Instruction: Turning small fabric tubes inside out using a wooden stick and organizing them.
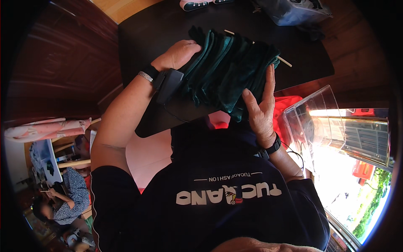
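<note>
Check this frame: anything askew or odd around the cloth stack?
Only one thing: a thin wooden stick lies slantwise under the dark green folded cloth stack, its ends poking out both sides. Left hand and right hand flank the stack.

The person wears a dark navy short-sleeved shirt (pixel 218 197) with white lettering and a small red and yellow emblem across the chest. Just behind the left hand (pixel 178 53), a silver bracelet (pixel 145 76) sits beside a black strap carrying a black box-shaped device (pixel 168 84) with a thin cable. Behind the right hand (pixel 260 111) sits a black wristband (pixel 273 147).
</note>
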`<state>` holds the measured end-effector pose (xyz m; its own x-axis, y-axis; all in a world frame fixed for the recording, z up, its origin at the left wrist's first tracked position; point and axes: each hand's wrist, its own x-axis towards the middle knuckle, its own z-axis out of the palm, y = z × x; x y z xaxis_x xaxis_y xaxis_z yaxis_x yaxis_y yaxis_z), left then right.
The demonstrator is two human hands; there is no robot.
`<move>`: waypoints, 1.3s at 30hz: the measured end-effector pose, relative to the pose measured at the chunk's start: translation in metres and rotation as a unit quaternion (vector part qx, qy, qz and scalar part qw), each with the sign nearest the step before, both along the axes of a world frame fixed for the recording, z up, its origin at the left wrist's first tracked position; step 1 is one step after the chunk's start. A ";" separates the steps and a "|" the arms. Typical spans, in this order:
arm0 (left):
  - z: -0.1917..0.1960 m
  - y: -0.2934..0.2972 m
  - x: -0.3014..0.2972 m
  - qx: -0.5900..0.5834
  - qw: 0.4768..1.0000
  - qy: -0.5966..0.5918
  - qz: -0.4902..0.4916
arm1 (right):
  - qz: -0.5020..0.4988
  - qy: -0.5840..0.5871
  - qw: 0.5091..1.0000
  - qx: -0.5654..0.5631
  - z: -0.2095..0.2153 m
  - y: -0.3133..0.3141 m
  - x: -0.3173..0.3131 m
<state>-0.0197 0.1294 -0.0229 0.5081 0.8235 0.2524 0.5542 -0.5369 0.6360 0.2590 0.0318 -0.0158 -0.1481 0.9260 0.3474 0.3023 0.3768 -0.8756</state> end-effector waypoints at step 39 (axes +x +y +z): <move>0.014 0.003 -0.002 -0.145 0.986 -0.054 0.056 | 0.016 0.025 1.000 0.001 0.000 -0.001 0.000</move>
